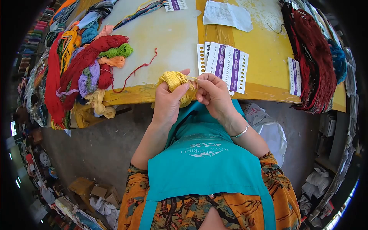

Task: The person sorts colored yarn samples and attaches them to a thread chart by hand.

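Note:
A skein of yellow embroidery thread is wrapped in my left hand, thumb pressed over its front. My right hand is closed in a pinch on a strand drawn out from that skein, just to its right. Both hands are at the table's near edge. Behind my right hand lie several white thread cards with purple labels and rows of punched holes, fanned over one another. A loose red thread curls across the table left of my hands.
Coloured thread skeins are heaped on the table's left side. At the right hang dark red thread bundles beside another card. A handwritten paper lies at the back. Under the table edge stands a white sack.

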`<action>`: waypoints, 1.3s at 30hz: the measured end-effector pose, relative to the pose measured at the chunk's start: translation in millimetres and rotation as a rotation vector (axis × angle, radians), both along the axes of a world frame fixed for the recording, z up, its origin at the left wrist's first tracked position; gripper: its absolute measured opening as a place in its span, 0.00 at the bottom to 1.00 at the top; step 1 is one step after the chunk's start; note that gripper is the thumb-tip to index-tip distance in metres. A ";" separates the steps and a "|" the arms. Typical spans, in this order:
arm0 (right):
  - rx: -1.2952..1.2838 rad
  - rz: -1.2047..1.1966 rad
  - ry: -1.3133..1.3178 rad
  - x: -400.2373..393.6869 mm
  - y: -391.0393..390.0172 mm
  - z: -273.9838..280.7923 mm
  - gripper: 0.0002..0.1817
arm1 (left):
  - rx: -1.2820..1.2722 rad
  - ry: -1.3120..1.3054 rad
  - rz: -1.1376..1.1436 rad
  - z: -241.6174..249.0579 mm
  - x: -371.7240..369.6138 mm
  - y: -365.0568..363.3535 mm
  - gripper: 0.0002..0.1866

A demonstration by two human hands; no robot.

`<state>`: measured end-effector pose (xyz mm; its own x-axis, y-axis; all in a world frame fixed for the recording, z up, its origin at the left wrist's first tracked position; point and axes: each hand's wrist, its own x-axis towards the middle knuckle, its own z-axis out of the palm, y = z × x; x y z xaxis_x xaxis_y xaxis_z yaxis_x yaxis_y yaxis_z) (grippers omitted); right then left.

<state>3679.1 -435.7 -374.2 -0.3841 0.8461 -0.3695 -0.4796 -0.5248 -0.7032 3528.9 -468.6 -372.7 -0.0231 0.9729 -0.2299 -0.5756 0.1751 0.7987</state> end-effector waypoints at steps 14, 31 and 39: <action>0.171 0.030 -0.118 1.4 0.6 -4.6 0.05 | 0.006 0.003 -0.004 -0.6 -5.4 0.2 0.19; 0.928 0.071 -1.020 33.9 57.3 -0.4 0.14 | -0.037 0.005 0.127 -9.9 -0.7 8.4 0.14; 1.333 -0.055 -1.730 83.0 187.2 -20.0 0.23 | -0.069 -0.008 0.109 -16.5 -0.6 20.1 0.17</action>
<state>3762.1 -248.5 -394.2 -0.3828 0.8220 0.4217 0.8560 0.4872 -0.1727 3528.3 -448.6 -389.1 -0.1261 0.9466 -0.2968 -0.6003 0.1654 0.7825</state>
